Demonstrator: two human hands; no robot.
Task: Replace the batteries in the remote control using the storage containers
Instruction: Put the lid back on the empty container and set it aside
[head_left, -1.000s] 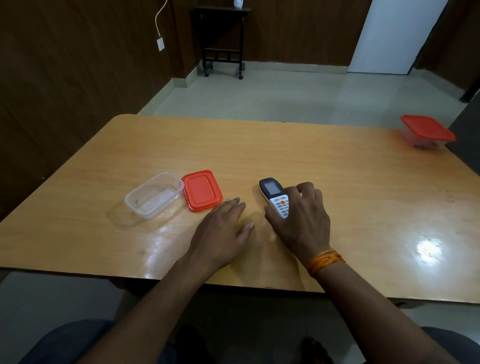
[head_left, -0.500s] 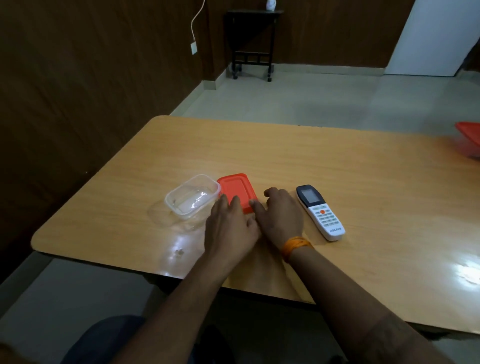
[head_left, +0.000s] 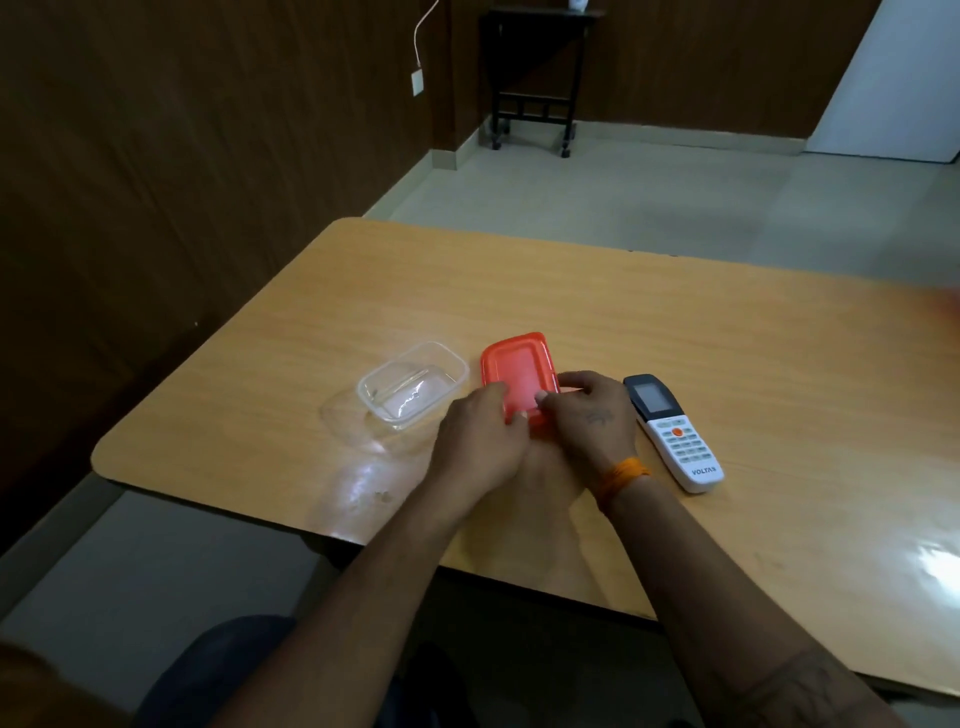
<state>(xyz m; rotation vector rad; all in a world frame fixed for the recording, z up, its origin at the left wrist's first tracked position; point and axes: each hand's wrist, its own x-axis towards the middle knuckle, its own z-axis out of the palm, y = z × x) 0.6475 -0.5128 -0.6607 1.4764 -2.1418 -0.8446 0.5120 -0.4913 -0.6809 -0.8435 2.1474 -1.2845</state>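
Forearms reached over the near edge of a wooden counter (head_left: 779, 395), the right wrist wearing an orange band (head_left: 621, 480). Both hands had hold of a red lid (head_left: 519, 371) at its near end: the left hand (head_left: 480, 441) curled round the left corner, thumb on top, and the right hand (head_left: 592, 415) pinched the right corner with bent fingers. The lid tilted, its near end lifted between the hands. Just right of the right hand a white remote (head_left: 672, 434) lay face up on the counter, dark screen end pointing away, touched by neither hand. Left of the lid sat a clear tub (head_left: 413, 384), open-topped; its contents could not be made out. Beyond the counter stretched a pale tiled floor (head_left: 623, 202), with a dark side table (head_left: 535, 78) against the brown wall.
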